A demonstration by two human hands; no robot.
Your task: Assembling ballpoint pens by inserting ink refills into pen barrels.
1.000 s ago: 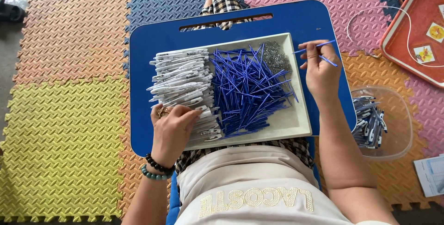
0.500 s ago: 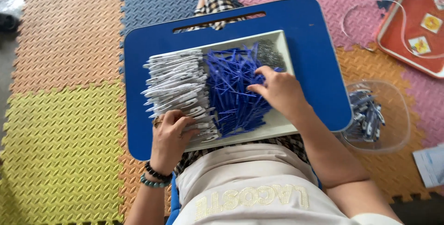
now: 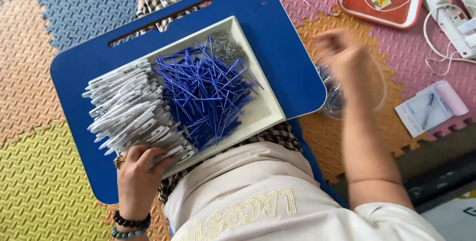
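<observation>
Head view: the left hand (image 3: pixel 138 174) pinches one white pen barrel (image 3: pixel 168 156) at the near end of the white stack in the tray (image 3: pixel 258 117), its long axis running lower left to upper right. The right hand (image 3: pixel 342 55) is blurred above the clear bowl (image 3: pixel 379 90); I cannot tell its fingers' state.

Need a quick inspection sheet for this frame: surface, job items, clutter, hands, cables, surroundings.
Surface: blue lap desk carrying a white tray.
Job items: white pen shells stacked left, blue refills heaped in the middle, small springs at the far corner.
Clutter: clear bowl, paper packet, red tray.
Hands: left hand on shells; right hand blurred over bowl.
Cables: white cords, power strip.
Surroundings: coloured foam mats.
</observation>
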